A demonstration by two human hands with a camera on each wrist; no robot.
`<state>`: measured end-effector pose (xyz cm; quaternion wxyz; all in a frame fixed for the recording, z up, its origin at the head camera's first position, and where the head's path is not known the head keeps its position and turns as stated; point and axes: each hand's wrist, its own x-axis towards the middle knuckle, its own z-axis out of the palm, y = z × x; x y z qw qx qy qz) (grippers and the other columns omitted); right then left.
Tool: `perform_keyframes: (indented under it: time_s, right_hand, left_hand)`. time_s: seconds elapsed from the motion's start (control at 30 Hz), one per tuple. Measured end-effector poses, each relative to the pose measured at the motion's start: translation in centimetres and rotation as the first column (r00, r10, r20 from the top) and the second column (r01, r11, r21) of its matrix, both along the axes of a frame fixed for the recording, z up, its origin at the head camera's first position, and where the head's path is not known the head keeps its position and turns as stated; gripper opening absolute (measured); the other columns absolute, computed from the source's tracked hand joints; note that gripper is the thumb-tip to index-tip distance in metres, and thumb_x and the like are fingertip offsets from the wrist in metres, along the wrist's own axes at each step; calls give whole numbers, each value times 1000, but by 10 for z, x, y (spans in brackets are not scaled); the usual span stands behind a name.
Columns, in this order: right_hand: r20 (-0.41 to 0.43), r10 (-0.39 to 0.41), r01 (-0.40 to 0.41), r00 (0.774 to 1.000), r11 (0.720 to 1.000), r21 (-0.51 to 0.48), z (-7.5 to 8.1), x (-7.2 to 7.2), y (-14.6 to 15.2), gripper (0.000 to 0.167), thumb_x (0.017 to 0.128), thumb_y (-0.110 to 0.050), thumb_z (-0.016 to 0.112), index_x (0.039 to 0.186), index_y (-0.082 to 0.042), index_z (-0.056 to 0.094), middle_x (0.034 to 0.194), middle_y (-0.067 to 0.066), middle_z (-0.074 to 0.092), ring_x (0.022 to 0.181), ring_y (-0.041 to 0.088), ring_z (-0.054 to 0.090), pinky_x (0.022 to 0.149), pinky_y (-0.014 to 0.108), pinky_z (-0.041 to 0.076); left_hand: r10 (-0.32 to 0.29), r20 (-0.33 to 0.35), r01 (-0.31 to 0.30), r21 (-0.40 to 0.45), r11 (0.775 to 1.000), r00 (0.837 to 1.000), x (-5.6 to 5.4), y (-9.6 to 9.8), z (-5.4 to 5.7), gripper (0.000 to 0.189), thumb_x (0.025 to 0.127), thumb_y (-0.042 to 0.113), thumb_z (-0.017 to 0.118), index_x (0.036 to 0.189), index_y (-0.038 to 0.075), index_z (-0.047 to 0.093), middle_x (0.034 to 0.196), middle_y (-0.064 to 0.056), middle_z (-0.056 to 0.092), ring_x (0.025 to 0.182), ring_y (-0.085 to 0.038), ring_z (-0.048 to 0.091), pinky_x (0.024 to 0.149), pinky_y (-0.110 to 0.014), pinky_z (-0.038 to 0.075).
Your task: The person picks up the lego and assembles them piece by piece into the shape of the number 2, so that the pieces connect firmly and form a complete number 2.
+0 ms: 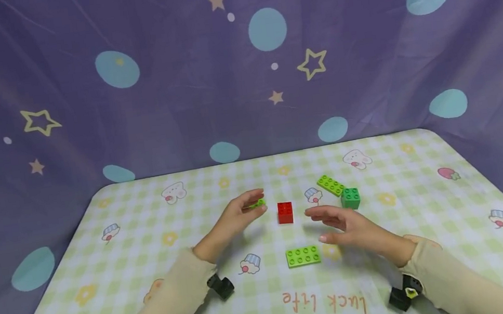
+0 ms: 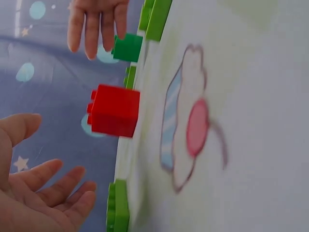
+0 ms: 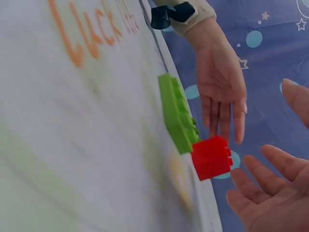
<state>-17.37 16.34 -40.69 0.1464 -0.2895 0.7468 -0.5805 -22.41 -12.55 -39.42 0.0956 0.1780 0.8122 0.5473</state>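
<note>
My left hand (image 1: 238,212) hovers over the left-middle of the table, fingers gently bent and thumb apart, holding nothing. Beyond its fingers a lime green brick (image 1: 259,203) shows only in part. Just right of that hand stands a red building brick (image 1: 285,213) with studs on top. My right hand (image 1: 351,226) is to the right of the red brick, fingers extended toward it and palm facing inward. In the left wrist view the red brick (image 2: 115,111) lies between both hands, touched by neither. A lime green eight-stud brick (image 1: 303,256) lies nearer to me, left of the right thumb.
Behind the right hand sit a dark green brick (image 1: 350,198) and another lime green brick (image 1: 331,185), close together. A checked cloth (image 1: 142,264) with printed pictures covers the table. A purple curtain (image 1: 176,82) hangs at the table's far edge.
</note>
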Motion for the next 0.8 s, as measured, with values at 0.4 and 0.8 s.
perform_keyframes:
  time_s: [0.4,0.8]
  right_hand:
    - [191,-4,6,982,1000,-9,-16,12,-11,50,86,-9,67,131,3,49,134,20,51,128,31,44,103,20,34]
    - [218,-27,33,976,999,-24,-25,14,-9,50,81,-7,72,126,5,53,129,21,55,122,29,49,97,16,38]
  left_hand:
    - [53,119,-63,85,994,992,5,18,-7,48,90,14,64,134,2,50,135,-13,53,124,-31,48,99,-41,43]
    - [53,217,-101,216,971,975,10,27,-15,47,87,6,66,131,-1,52,134,-15,52,122,-30,48,97,-33,43]
